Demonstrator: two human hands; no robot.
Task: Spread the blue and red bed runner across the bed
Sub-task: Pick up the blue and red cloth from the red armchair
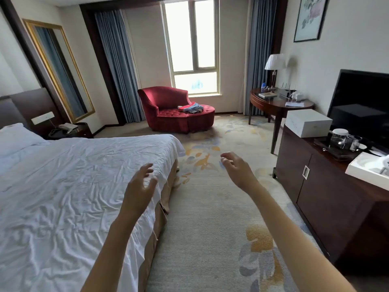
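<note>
At the centre of the frame, two bare arms reach forward. The left hand hovers over the foot edge of the bed, fingers spread and slightly bent, holding nothing. The right hand hangs beside it over the patterned carpet, its fingers likewise loose and empty. A wrinkled white sheet covers the bed, which fills the lower left, with a pillow at the left edge. Far beyond the hands, in the upper centre, the blue and red bed runner lies crumpled in a heap on the seat of a red armchair below the window, well apart from the bed. Along the right side stands a dark wooden cabinet carrying a white box and a black television. A desk with a lamp sits further back.
</note>
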